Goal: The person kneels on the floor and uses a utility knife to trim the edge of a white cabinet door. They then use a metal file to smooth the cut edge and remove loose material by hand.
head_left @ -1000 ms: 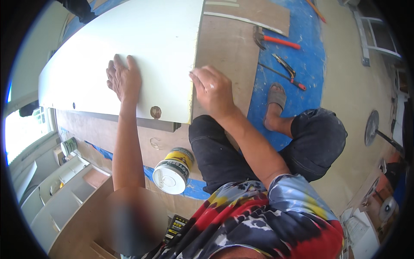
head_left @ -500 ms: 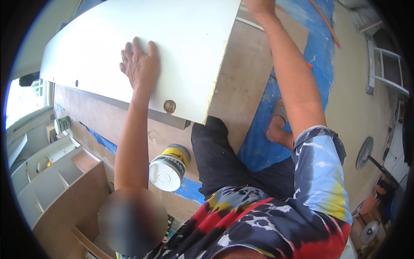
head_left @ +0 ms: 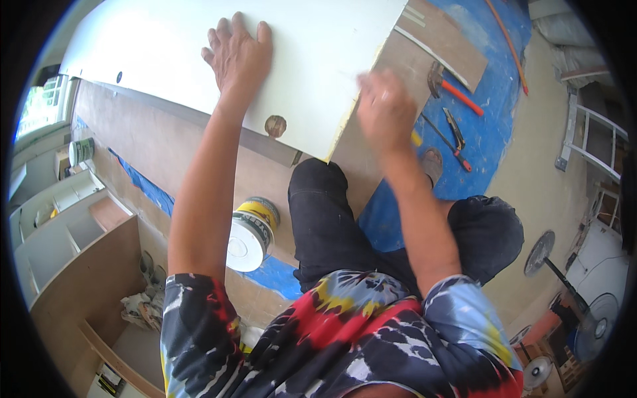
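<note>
My left hand (head_left: 240,58) lies flat on a big white panel (head_left: 166,46), fingers spread. A round hole (head_left: 275,126) shows brown in the panel near its close edge. At the panel's right edge, which is rough and yellowish, is my right hand (head_left: 387,106), blurred by motion. Its fingers look curled together, and what they hold, if anything, is too smeared to name. The panel's close corner is just above my left knee. To the right of this hand, a claw hammer (head_left: 462,98) with an orange handle rests partly on a brown board.
A utility knife (head_left: 454,128) and a thin rod-like tool with a red end (head_left: 463,161) lie on blue sheeting (head_left: 488,149). A white-lidded bucket (head_left: 247,247) stands left of my knee. At right are a ladder (head_left: 587,132) and fans (head_left: 594,325); open cabinets (head_left: 73,239) stand left.
My right hand has come back from the panel's far right side to its close right edge, uncovering the hammer. My left hand sits slightly higher and further right in view.
</note>
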Demonstrator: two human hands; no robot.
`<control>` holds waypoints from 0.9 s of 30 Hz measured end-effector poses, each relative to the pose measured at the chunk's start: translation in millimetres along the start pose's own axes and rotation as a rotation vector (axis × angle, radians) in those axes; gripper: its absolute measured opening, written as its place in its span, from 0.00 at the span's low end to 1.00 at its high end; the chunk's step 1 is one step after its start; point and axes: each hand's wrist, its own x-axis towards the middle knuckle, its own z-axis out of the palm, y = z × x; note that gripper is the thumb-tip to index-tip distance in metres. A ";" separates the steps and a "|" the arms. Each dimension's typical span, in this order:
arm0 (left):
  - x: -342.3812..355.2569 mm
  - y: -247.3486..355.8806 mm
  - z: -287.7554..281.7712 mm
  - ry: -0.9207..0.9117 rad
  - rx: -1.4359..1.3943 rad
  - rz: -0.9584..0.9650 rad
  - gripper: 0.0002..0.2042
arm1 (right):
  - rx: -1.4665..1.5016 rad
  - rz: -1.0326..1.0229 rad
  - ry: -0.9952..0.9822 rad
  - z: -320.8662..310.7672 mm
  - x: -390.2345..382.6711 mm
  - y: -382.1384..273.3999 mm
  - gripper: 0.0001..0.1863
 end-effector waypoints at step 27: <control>0.1 9.8 -9.8 -0.041 -0.020 -0.099 0.33 | 0.984 0.888 -0.364 -31.3 -69.2 -44.8 0.16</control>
